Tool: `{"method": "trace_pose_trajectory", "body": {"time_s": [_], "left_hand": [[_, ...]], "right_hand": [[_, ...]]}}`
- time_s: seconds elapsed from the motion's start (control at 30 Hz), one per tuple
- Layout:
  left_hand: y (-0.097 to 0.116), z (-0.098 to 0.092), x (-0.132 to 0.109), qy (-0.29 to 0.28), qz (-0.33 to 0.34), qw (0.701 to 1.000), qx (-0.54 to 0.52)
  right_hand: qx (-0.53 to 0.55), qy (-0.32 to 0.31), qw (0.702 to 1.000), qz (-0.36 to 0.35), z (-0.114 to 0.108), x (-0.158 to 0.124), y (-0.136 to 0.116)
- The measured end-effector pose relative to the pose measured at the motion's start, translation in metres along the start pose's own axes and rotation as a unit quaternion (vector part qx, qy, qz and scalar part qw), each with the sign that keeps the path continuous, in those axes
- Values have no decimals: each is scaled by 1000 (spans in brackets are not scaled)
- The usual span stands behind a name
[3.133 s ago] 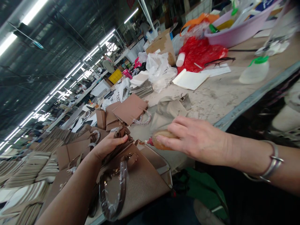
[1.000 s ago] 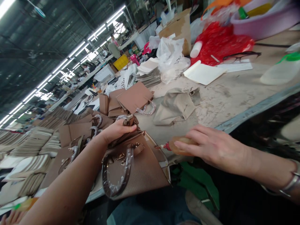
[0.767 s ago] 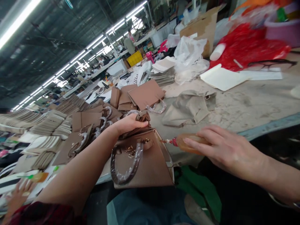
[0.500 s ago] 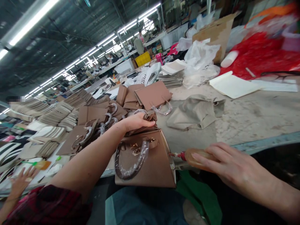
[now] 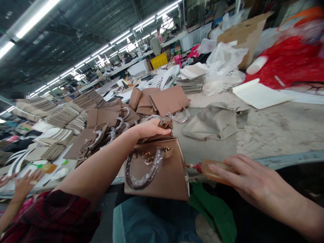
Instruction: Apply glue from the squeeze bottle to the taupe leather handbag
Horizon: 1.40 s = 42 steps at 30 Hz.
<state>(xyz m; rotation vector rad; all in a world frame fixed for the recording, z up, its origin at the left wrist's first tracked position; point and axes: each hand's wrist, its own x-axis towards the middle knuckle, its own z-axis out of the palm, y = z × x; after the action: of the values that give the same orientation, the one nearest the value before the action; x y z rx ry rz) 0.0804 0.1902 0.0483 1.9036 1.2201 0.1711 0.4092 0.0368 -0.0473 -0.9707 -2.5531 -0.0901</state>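
Observation:
My left hand [image 5: 155, 129] is closed on the gathered brown material at the top of a brown handbag [image 5: 162, 179]. The bag stands at the table's front edge, over my lap, its front towards me. Its handle [image 5: 144, 184] is wrapped in clear plastic and hangs down over the front, beneath gold-coloured metal fittings. In my right hand [image 5: 243, 172] lies a glue bottle [image 5: 216, 171], amber and held on its side. Its red nozzle [image 5: 198, 167] points left, the thin tip at or very near the bag's right side edge; whether they touch I cannot tell.
More brown handbags [image 5: 169, 100] lie behind and left of mine. A crumpled grey-beige cloth bag [image 5: 214, 121] rests on the table [image 5: 273, 135]. At far left, a co-worker's hand [image 5: 26, 182] is near another glue bottle [image 5: 48, 168]. Red plastic [image 5: 291, 64] lies at the back right.
The view has shifted slightly, so the scene sits a little further right. Both hands keep their holds, and the nozzle stays by the bag's side edge. More of the co-worker's hands shows.

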Motion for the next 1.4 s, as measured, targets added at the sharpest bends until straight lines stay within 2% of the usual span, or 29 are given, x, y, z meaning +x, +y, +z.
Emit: {"method": "trace_pose_trajectory", "body": {"time_s": [0.23, 0.33, 0.63, 0.77, 0.97, 1.17, 1.4], "left_hand": [[4, 1, 0, -10, -18, 1000, -9], [3, 1, 1, -19, -19, 999, -16], [2, 3, -1, 7, -5, 1000, 3], [5, 4, -2, 1, -1, 1000, -4], [5, 4, -1, -1, -10, 1000, -9], [0, 3, 3, -8, 5, 1000, 10], [-2, 3, 3, -9, 12, 1000, 17]], "right_hand": [[-24, 50, 998, 9, -15, 20, 5], [-32, 34, 999, 20, -15, 25, 7], [35, -32, 999, 25, 12, -3, -12], [49, -44, 998, 17, 12, -4, -12], [14, -10, 999, 29, 8, -2, -6], [54, -40, 998, 1, 11, -6, -14], [29, 23, 999, 19, 10, 0, -2]]}}
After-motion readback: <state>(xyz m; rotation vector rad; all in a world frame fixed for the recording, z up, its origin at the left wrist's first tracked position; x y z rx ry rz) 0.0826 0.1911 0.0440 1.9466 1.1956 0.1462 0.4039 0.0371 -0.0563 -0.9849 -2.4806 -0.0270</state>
